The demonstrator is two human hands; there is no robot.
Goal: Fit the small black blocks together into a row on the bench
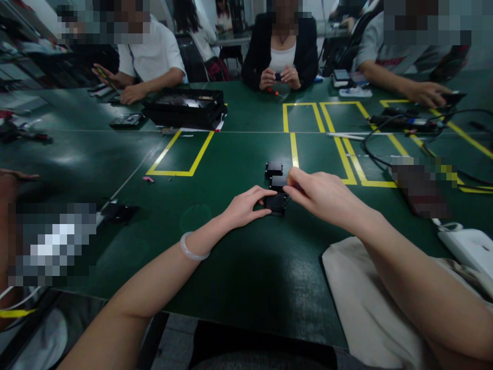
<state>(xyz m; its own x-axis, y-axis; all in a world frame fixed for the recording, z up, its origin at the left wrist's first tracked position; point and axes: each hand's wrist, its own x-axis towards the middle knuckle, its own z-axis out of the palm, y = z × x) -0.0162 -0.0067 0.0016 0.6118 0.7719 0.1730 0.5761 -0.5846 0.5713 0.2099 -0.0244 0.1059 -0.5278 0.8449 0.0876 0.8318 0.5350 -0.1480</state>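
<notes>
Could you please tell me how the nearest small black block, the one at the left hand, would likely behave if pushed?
The black block is probably stiff, since its outline looks straight and boxy. It seems unlikely to roll, as it appears to lie flat on the green table. It may be light, being small beside the left hand.
</notes>
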